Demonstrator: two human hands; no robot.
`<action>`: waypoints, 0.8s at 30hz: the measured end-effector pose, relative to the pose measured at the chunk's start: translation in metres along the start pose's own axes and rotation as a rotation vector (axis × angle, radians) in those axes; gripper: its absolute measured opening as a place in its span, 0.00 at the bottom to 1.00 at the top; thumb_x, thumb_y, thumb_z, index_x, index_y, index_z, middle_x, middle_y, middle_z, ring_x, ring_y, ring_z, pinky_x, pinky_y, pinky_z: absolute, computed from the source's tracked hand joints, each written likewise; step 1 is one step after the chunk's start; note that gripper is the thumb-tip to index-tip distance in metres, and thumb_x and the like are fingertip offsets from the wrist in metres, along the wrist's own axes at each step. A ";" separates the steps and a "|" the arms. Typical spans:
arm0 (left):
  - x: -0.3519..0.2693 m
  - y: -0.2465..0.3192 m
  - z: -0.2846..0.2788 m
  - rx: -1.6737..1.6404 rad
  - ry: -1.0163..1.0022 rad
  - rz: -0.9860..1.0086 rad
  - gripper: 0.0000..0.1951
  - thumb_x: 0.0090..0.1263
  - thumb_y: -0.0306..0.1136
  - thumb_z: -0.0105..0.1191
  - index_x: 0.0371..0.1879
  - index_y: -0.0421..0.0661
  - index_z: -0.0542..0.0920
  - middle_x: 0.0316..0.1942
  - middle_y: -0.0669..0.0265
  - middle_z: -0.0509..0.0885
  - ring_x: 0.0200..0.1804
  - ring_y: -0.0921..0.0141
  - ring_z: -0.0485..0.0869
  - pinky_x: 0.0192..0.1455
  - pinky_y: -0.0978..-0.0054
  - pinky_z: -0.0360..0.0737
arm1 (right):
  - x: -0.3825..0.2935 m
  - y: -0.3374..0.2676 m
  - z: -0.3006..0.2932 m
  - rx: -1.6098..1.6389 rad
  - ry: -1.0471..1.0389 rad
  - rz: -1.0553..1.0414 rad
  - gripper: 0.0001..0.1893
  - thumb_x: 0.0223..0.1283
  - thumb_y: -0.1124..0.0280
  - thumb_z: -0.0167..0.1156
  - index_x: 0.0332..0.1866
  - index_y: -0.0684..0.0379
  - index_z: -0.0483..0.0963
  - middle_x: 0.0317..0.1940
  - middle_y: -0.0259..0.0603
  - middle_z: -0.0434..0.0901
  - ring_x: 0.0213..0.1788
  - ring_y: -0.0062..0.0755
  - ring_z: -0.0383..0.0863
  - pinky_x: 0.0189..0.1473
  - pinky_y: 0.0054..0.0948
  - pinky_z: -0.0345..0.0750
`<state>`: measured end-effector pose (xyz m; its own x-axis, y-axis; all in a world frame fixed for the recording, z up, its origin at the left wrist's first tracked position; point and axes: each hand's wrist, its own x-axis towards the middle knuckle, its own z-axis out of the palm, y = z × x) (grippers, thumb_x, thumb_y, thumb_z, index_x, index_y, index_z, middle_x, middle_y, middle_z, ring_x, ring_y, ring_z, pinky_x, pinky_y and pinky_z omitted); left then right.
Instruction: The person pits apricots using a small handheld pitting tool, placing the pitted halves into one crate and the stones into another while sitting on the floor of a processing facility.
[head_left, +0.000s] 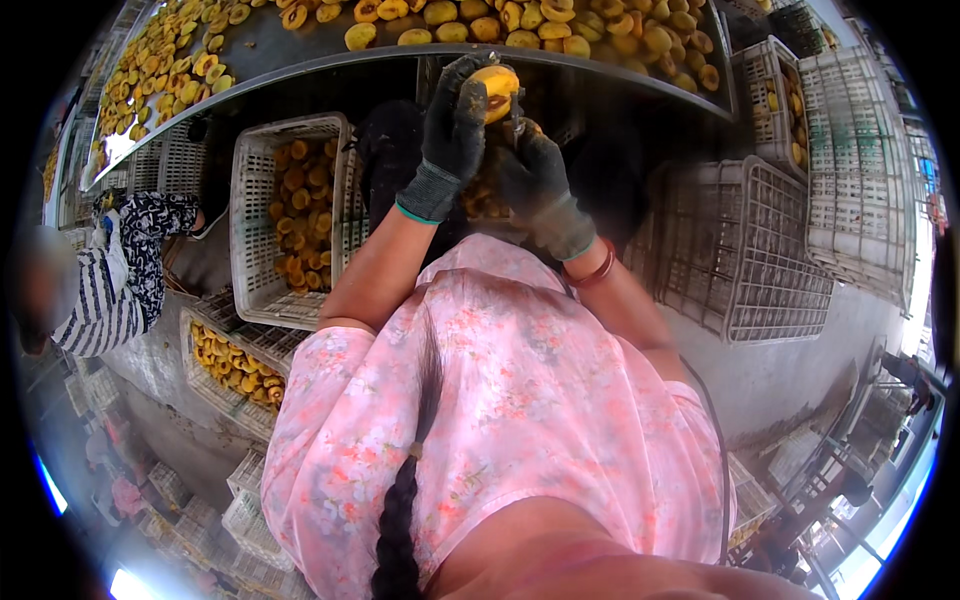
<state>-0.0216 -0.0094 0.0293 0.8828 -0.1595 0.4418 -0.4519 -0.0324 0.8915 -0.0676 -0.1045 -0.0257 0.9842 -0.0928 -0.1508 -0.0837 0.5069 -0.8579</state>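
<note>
My left hand (453, 127), in a dark knit glove with a green-edged cuff, holds a yellow stone fruit (498, 81), probably a peach, with a dark opening in its side. Gripped in my gloved right hand (541, 171) is a small metal tool (517, 118). Its end meets the right side of the fruit; its exact shape is blurred. Both hands are raised above my lap, just before the near edge of a metal table (300, 81). Below them, partly hidden by my hands, lies more cut fruit (484, 201).
Halved fruit (450, 31) covers much of the tabletop. A white plastic crate (251, 217) of orange fruit halves stands at left, with another fruit-filled crate (225, 405) behind it. Stacked crates (855, 150) rise at right. A person in striped clothing (105, 307) sits at far left.
</note>
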 end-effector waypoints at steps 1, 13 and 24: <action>-0.001 0.001 0.001 -0.004 0.008 -0.002 0.16 0.68 0.37 0.41 0.48 0.40 0.70 0.44 0.61 0.74 0.46 0.70 0.74 0.50 0.75 0.71 | 0.000 0.000 -0.001 0.035 -0.020 0.022 0.11 0.58 0.82 0.45 0.45 0.64 0.69 0.35 0.29 0.73 0.35 0.13 0.69 0.36 0.16 0.70; -0.002 -0.042 0.008 -0.042 -0.053 0.208 0.16 0.66 0.32 0.41 0.51 0.40 0.67 0.47 0.56 0.72 0.49 0.65 0.72 0.52 0.73 0.70 | 0.004 -0.002 -0.020 -0.582 -0.230 -0.201 0.09 0.58 0.79 0.47 0.43 0.63 0.70 0.33 0.28 0.73 0.33 0.11 0.68 0.32 0.14 0.69; 0.003 -0.029 -0.001 -0.243 -0.221 0.001 0.16 0.66 0.36 0.43 0.46 0.37 0.71 0.40 0.60 0.77 0.43 0.70 0.77 0.48 0.75 0.73 | -0.007 -0.032 -0.020 0.570 -0.466 0.501 0.08 0.64 0.69 0.44 0.44 0.58 0.69 0.31 0.29 0.73 0.28 0.13 0.70 0.30 0.14 0.70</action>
<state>-0.0057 -0.0080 0.0048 0.8212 -0.3702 0.4343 -0.3859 0.2004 0.9005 -0.0753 -0.1366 -0.0071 0.8266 0.5497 -0.1210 -0.5535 0.7551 -0.3514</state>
